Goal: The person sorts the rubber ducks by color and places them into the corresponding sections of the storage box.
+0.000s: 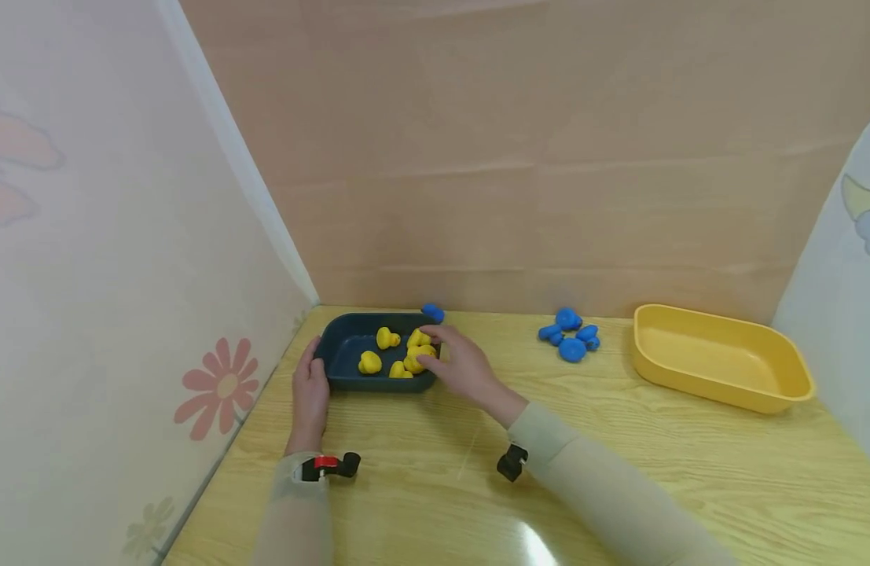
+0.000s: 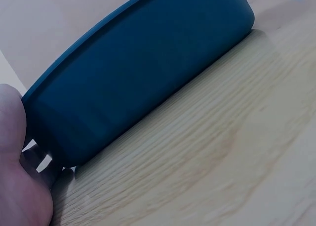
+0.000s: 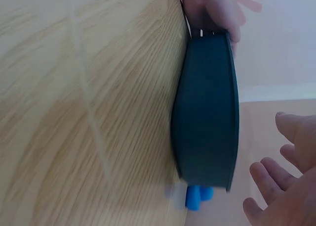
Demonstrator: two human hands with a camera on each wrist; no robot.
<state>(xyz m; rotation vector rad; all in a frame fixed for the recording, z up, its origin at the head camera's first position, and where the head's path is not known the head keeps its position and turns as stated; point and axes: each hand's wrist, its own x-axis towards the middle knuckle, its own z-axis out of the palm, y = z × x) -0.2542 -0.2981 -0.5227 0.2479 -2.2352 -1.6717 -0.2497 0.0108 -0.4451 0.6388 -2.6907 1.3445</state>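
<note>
A dark blue-green tray stands on the table at the left, with several small yellow toy ducks inside. My left hand grips the tray's left end, fingers along the outer wall and thumb by the rim. In the left wrist view that hand shows beside the tray's corner. Over the tray's right end is my right hand, thumb and fingers spread around a yellow duck cluster. From the right wrist, the right hand's fingers appear apart above the rim, holding nothing visible.
Behind the tray's right corner lies a small blue rounded toy. Several similar blue toys cluster on the table to the right. Farther right stands a yellow tray. A brown back wall and patterned side panels enclose the table.
</note>
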